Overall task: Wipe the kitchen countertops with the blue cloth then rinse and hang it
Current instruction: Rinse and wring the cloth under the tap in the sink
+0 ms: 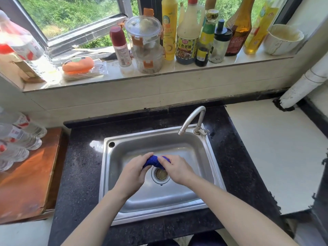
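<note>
Hovering over the sink, left hand and right hand each had fingers curled tight on one end of the bunched blue cloth, long axis spanning left-right between them, equally near both.

Two hands: left hand, right hand; one blue cloth; one sink; one faucet.

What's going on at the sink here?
A person holds a bunched-up blue cloth over the drain of the steel sink, the left hand and right hand each gripping one end, as if wringing it. No water comes from the tap. The cloth is not hung up yet.
</note>
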